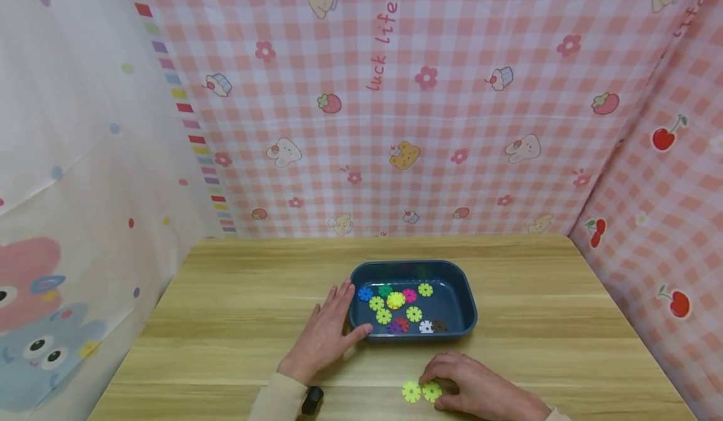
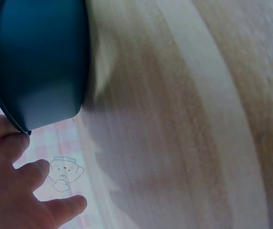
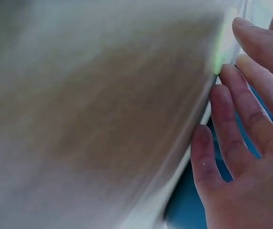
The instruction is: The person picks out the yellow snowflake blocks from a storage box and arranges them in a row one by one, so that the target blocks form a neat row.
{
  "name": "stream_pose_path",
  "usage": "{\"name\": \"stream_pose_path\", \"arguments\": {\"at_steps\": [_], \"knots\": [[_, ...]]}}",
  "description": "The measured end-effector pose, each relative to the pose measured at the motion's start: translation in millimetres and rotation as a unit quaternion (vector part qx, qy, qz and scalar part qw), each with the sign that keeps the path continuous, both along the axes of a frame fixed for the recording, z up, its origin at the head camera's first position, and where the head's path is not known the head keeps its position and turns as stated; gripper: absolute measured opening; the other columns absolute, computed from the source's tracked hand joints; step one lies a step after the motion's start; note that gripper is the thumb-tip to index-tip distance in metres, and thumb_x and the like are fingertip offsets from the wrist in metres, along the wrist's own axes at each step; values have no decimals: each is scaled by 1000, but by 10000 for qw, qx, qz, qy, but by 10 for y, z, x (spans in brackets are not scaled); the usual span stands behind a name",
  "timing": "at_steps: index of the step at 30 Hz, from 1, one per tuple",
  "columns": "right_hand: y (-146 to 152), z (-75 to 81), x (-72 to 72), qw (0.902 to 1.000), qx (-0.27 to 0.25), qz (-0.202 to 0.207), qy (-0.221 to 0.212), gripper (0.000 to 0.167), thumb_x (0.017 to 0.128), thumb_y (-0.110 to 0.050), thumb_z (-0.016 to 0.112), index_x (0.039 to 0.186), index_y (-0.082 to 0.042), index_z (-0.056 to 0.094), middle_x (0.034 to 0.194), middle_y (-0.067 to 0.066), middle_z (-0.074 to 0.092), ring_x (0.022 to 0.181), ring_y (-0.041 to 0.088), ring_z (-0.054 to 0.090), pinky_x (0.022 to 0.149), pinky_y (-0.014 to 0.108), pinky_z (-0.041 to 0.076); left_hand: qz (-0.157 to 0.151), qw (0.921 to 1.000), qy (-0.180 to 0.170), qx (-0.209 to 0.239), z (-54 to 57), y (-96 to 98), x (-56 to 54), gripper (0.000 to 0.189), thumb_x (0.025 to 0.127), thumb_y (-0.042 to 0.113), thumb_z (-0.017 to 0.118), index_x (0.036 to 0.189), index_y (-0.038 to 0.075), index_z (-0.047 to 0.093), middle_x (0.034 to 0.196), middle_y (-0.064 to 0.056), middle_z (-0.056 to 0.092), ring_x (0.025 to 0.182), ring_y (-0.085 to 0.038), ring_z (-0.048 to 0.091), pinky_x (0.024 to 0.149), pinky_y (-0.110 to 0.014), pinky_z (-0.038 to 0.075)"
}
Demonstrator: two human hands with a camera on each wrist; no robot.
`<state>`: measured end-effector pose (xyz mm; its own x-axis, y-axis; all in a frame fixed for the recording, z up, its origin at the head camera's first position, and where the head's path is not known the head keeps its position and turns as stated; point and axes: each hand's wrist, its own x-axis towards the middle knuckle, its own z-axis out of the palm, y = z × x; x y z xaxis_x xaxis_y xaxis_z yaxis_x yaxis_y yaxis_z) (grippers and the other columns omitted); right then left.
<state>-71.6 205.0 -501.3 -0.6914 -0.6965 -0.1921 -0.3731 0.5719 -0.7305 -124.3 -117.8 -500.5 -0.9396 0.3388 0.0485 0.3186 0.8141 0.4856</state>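
Observation:
A dark blue tray [image 1: 469, 308] stands on the table with several notched plastic discs inside: yellow-green, blue, green, pink, red, purple, white and brown. My left hand [image 1: 324, 336] rests against its left end, fingers fairly straight along the side and thumb at the front rim. In the left wrist view, fingertips of that hand [image 2: 17, 176] touch the tray's rim [image 2: 5, 112]. In front of the tray, two yellow-green notched discs lie side by side. My right hand [image 1: 471, 383] pinches the right disc [image 1: 432, 391] between thumb and fingers; the left disc [image 1: 411, 391] lies beside it.
The wooden table [image 1: 254, 283] runs back to a pink checked cloth [image 1: 361, 126]. Cloth also hangs along the left and right sides. A black band [image 1: 312, 400] is on my left wrist.

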Motion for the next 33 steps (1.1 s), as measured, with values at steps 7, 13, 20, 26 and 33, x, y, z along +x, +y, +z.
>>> {"name": "stream_pose_path", "arguments": {"at_steps": [7, 13, 20, 26, 33], "knots": [[-15, 155, -4, 9996, -254, -130, 1, 24, 102, -35, 67, 125, -29, 71, 124, -17, 64, 109, 4, 59, 94, 24, 55, 2, 10000, 33, -12, -15, -6, 6, 90, 100, 61, 57, 165, 8, 24, 172, -9, 19, 157, -36, 17, 120, -68, 24], [-44, 324, -66, 9930, -507, -270, 1029, 21, 103, -27, 67, 121, -20, 75, 117, -10, 71, 106, 9, 65, 93, 32, 58, 7, 10000, 28, -11, -13, -9, 11, 90, 100, 62, 56, 165, 8, 25, 172, -9, 18, 157, -36, 17, 120, -67, 24], [-73, 407, -226, 9686, -1100, -666, 2127, 14, 101, -24, 70, 113, -23, 77, 108, -9, 75, 98, 5, 67, 85, 32, 60, 2, 10000, 3, -35, 7, -4, 11, 90, 100, 62, 56, 165, 8, 25, 172, -9, 18, 157, -37, 16, 120, -67, 23], [-123, 453, -398, 9586, -1148, -960, 2421, 12, 99, -16, 72, 110, -21, 77, 106, -8, 75, 98, 6, 68, 84, 41, 61, -29, 10000, 34, -70, 6, -1, 5, 90, 100, 63, 55, 165, 8, 25, 173, -8, 18, 157, -37, 17, 120, -67, 23], [-208, 510, -560, 9631, -978, -1177, 2214, 15, 101, -24, 71, 114, -20, 77, 109, -4, 75, 99, 7, 67, 86, 46, 61, -41, 10000, 38, -72, 9, -12, 6, 91, 100, 66, 53, 165, 8, 25, 173, -8, 18, 157, -36, 17, 120, -67, 24]]}}
